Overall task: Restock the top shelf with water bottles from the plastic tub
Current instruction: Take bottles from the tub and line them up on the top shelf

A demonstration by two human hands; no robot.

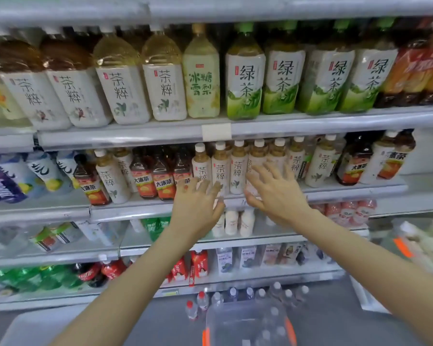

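Both of my arms reach forward toward a drinks shelf. My left hand (198, 203) and my right hand (273, 191) are spread with straight fingers and hold nothing, in front of small tea bottles (220, 166) on the second shelf down. On the floor below stands a clear plastic tub (245, 318) with orange latches, water bottles showing inside it. More water bottles (260, 294) with white and red caps stand on the floor behind it. A shelf edge (210, 11) runs across the top of the view; what stands on it is hidden.
Large tea bottles (245, 78) fill the shelf above my hands. Lower shelves hold yoghurt drinks (231, 222), cartons (199, 263) and soda bottles (85, 273). A second clear bin (415, 243) with pale goods sits at the right. Grey floor lies around the tub.
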